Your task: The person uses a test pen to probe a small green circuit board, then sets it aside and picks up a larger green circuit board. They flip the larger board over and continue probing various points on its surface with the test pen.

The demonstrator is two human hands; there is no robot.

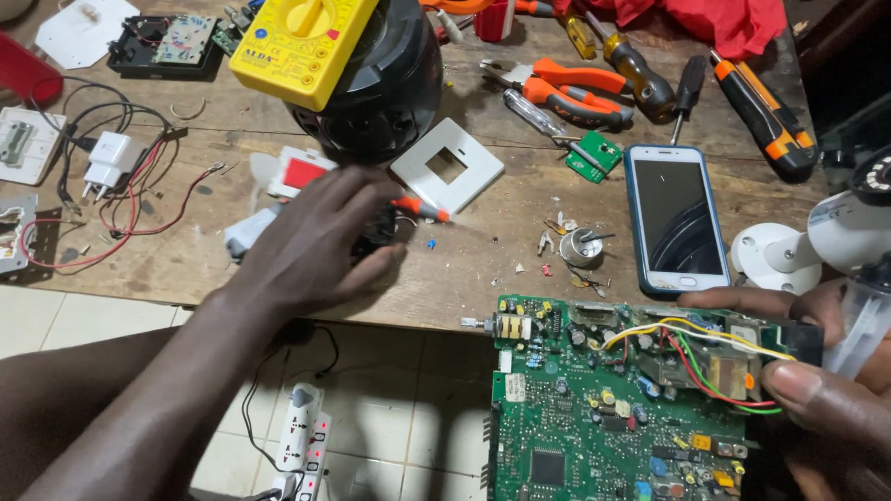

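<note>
Presently I observe the right hand (826, 390) gripping a green circuit board (617, 417) at its right edge, thumb pressed on top beside the yellow, red and green wires (705, 357), fingers wrapped behind. The board sits at lower right, off the front edge of the wooden surface (464, 269) and over the tiled floor (390, 408); its component face is turned up toward me. Its lower part runs out of view, so I cannot tell its long axis for certain; the visible top edge lies roughly left to right, parallel to the surface edge, with a small knob shaft poking out to the left at the top-left corner. The left hand (316, 246) lies palm down on the surface, fingers loosely curled over a small dark object (376, 232) that is mostly hidden; whether it is actually clasped I cannot tell. Just beside those fingers an orange-handled screwdriver (422, 209) lies with its handle pointing right. Near it rest a white square faceplate (447, 167) and, behind, a black round housing (380, 93) with a yellow multimeter (302, 42) leaning on it. A phone in a blue case (676, 218) lies face up, long axis front to back, just beyond the board. Orange pliers (566, 88) and further screwdrivers lie at the rear. A white power strip (299, 436) rests on the floor below.
</note>
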